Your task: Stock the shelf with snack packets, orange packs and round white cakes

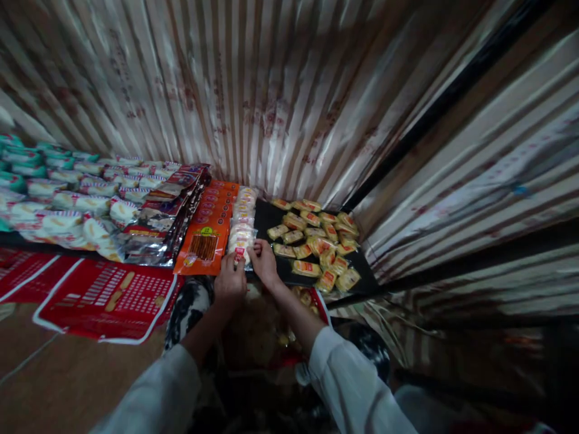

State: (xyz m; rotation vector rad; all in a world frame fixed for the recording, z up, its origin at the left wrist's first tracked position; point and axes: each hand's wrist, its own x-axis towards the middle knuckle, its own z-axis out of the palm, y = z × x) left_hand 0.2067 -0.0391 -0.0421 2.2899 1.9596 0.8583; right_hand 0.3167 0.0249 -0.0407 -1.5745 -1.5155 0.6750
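Observation:
A row of small white wrapped snack packets [244, 212] runs away from me along the black table [266, 212]. At its near end lies a white packet with a red label [239, 253]. My left hand [230, 282] has its fingers curled at the near left edge of this packet. From the right, my right hand [264, 263] pinches the packet's side. Both hands are closed on it, though the fingertips are partly hidden. Just left of the row lies an orange snack bag [205, 232] with brown sticks pictured on it.
Yellow wrapped snacks [312, 241] lie scattered to the right. Stacked dark shiny bags [165, 217] and many white packets [81, 202] fill the left. Red printed bags [113, 298] hang in front. Below my arms is a red container [323, 307]. Corrugated metal walls [271, 90] stand behind.

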